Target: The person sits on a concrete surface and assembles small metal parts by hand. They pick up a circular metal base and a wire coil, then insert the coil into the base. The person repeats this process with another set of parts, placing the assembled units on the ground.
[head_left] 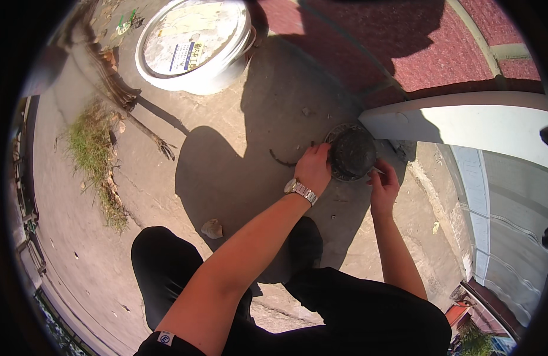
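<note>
A dark, dusty round object [353,153] with a domed top sits on a patterned round base [344,176] on the ground, in front of me. My left hand [313,169], with a metal-banded watch [301,190] at the wrist, has its bent fingers closed against the object's left edge. On the near right side, my right hand [383,187] is closed in a pinch. A small, pale, thin piece [378,171] shows between its fingertips, close to the base. The object's underside is hidden, and so are some of the left fingertips.
A white lidded bucket [194,44] stands at the far left. A red tiled wall [428,53] and a white post [464,121] lie beyond the object. Dry grass [96,145], a bare branch [149,130] and a dry leaf [212,228] are on the left.
</note>
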Demonstrator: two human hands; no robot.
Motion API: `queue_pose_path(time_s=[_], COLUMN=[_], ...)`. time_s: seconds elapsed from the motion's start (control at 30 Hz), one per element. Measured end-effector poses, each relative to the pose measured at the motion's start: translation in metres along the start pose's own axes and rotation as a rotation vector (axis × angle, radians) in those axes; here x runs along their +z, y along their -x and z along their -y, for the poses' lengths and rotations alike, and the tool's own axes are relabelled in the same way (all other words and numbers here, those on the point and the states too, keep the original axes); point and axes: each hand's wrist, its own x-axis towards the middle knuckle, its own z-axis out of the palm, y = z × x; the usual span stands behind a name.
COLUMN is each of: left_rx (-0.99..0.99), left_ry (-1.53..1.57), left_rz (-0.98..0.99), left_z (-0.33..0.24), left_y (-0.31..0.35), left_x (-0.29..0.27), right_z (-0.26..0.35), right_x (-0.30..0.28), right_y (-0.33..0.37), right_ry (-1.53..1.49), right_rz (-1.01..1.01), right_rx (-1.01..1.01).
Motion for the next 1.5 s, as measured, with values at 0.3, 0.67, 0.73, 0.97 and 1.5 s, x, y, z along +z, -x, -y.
queue_pose_path(time_s=[0.3, 0.67, 0.73, 0.97, 1.5], left_rx=[-0.084, -0.065, -0.063, -0.032, 0.009], left_ry=[0.115, 0.096, 0.095, 0.046, 0.012], left_rz=[-0.02, -0.023, -0.011, 0.022, 0.014], left_z=[-0.002, 0.003, 0.002, 0.005, 0.003], left_y=[0.007, 0.006, 0.004, -0.005, 0.001], left_x=[-0.006, -0.005, -0.005, -0.004, 0.001], right_z=[-0.001, -0.002, -0.003, 0.009, 0.007], right_x=[-0.003, -0.004, -0.006, 0.001, 0.001], right_y=[0.004, 0.005, 0.002, -0.023, -0.01], right_ry=[0.001, 0.031, 0.062, 0.099, 0.012], right_rz=[-0.009, -0.015, -0.017, 0.036, 0.047], right_rx=[0.008, -0.005, -0.022, -0.106, -0.065])
